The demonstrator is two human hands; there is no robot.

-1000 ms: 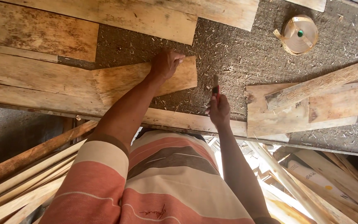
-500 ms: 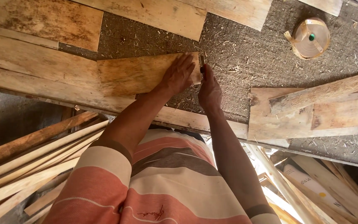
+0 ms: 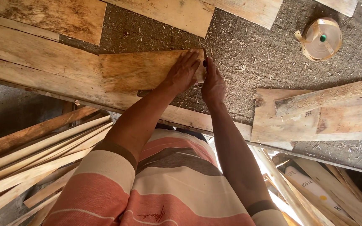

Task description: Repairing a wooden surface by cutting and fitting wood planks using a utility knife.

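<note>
A flat piece of plywood (image 3: 143, 69) lies on the sawdust-covered workbench (image 3: 248, 58). My left hand (image 3: 183, 72) presses flat on its right end, fingers spread. Right beside it, my right hand (image 3: 213, 85) grips a thin dark tool (image 3: 205, 57), perhaps a pencil or a blade, whose tip meets the plywood's right edge. The two hands touch each other. Most of the tool is hidden in my fist.
A roll of tan tape (image 3: 321, 38) sits at the back right. Stacked boards (image 3: 315, 113) lie right of my hands, larger planks (image 3: 42, 50) to the left and along the far side. Long wooden slats (image 3: 34, 159) lean below the bench on both sides.
My right hand has moved left with the tool from the bench's front edge to the plywood's right end. My left hand has slid right along the plywood to meet it.
</note>
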